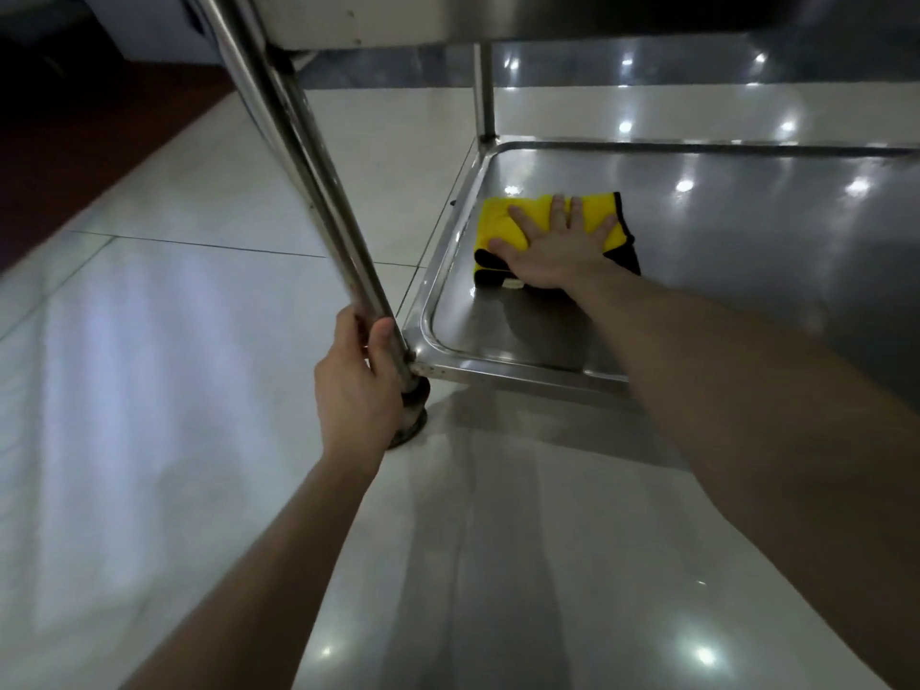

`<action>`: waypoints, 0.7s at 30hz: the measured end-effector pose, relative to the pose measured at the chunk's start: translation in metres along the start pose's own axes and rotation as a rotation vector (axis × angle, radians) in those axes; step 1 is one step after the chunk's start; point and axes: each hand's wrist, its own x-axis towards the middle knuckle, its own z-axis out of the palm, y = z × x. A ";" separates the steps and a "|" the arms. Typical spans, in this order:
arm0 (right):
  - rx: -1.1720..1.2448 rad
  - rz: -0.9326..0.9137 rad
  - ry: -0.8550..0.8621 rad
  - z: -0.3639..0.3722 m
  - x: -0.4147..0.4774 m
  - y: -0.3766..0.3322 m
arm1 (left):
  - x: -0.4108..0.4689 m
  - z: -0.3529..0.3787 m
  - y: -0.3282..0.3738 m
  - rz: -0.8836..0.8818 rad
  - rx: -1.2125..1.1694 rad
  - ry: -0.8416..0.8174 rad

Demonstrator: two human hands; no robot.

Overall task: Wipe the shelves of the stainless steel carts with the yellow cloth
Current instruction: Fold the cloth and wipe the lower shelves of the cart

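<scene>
Right hand [552, 246]: lies flat on the yellow cloth [498, 216], fingers straight and spread, pressing it onto the bottom shelf [722, 251] of the cart; I grip nothing with it.
Left hand [358, 381]: curled round the near corner post [308, 181], low down, just above the foot [410, 415], steadying the cart.
Cloth: folded, black-edged, in the left part of the shelf, just beside the left rim and short of the far-left corner.
Risk, slipping: I only press the cloth, so on slick steel a fast stroke could leave it behind or bunch it at the fold.
Risk, rim: the raised lip sits right next to my fingertips; a stroke to the left could jam them against it.
Risk, corners: they are rounded, and a flat palm may ride past them unwiped.
Risk, cart: a hard push could shift it; I cannot tell whether the foot is a locked wheel.
Risk, overhead: the upper shelf [348, 17] hangs close above my reach.
Edges: lip along the left, near and far sides; the right side runs out of view.
Open room: broad bare steel to the right of the cloth, and a strip between it and the near rim.
Obstacle: the far post [484, 92] stands at the far-left corner.
</scene>
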 end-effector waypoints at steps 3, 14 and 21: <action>-0.018 -0.110 -0.002 0.010 -0.015 -0.045 | 0.002 -0.002 -0.003 0.014 -0.022 -0.035; -0.059 -0.551 0.090 0.041 -0.149 -0.036 | 0.007 -0.008 0.003 -0.018 -0.060 -0.095; -0.194 -0.657 0.119 0.031 -0.203 0.088 | 0.004 -0.012 0.023 -0.130 0.040 -0.086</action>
